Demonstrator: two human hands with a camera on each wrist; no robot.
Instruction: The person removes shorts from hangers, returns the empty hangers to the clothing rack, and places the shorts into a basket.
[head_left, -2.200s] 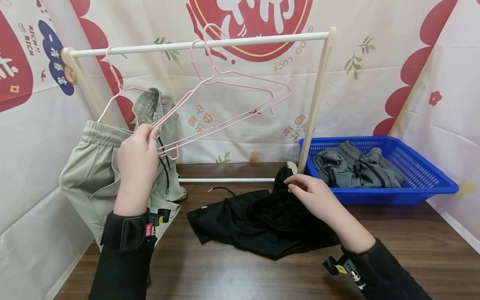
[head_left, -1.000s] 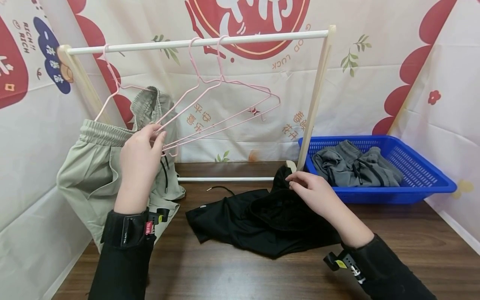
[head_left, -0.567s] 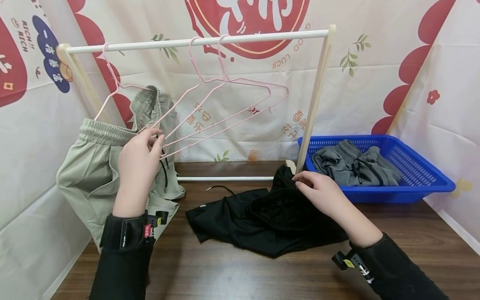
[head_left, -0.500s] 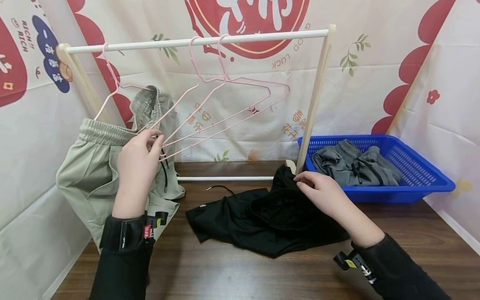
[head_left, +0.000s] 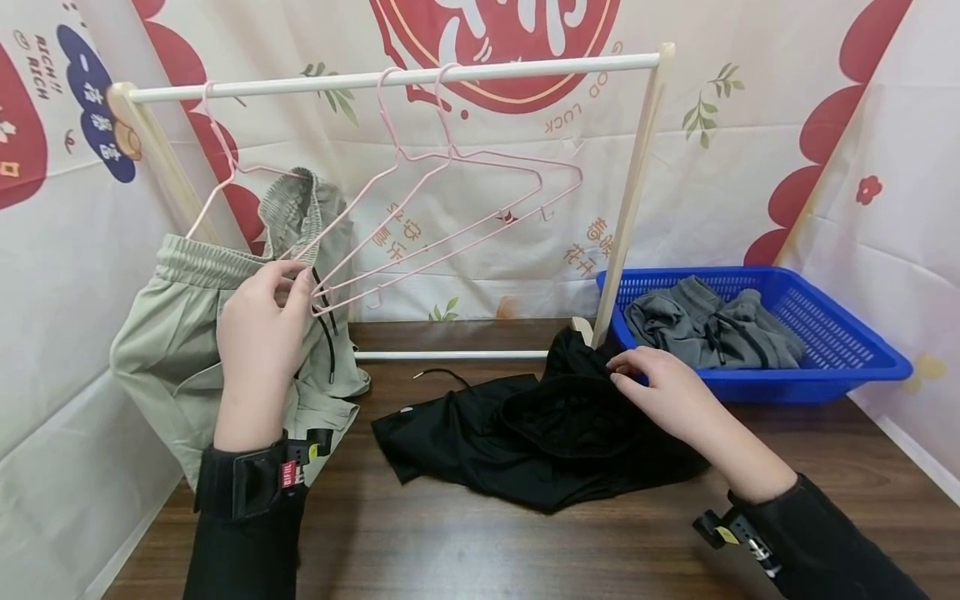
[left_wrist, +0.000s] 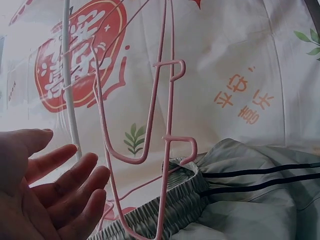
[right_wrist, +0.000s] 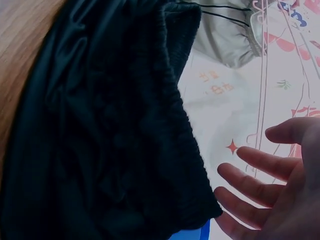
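Two bare pink hangers, a front one (head_left: pixel 452 152) and a rear one (head_left: pixel 397 150), hang from the white rail. My left hand (head_left: pixel 262 333) is beside their left ends, fingers loosely bent and apart; the left wrist view shows nothing in its grasp. Behind it, light green shorts (head_left: pixel 187 333) hang on another pink hanger (head_left: pixel 221 137). Black shorts (head_left: pixel 465 442) lie on the table, their elastic waistband (right_wrist: pixel 182 120) raised on the right. My right hand (head_left: pixel 671 400) is at that waistband with fingers spread, a fingertip at its edge; whether it touches cannot be told.
The rack's white rail (head_left: pixel 525 68) crosses above, with its right post (head_left: pixel 633 200) standing behind the black shorts. A blue basket (head_left: pixel 847 333) holding a grey garment (head_left: pixel 720 329) stands at the right. Printed cloth (head_left: pixel 757 167) encloses the brown table (head_left: pixel 420 542).
The front hanger's hook has come down onto the rail and its right end has swung right. My left hand has let go and drawn slightly left. My right hand has moved slightly right.
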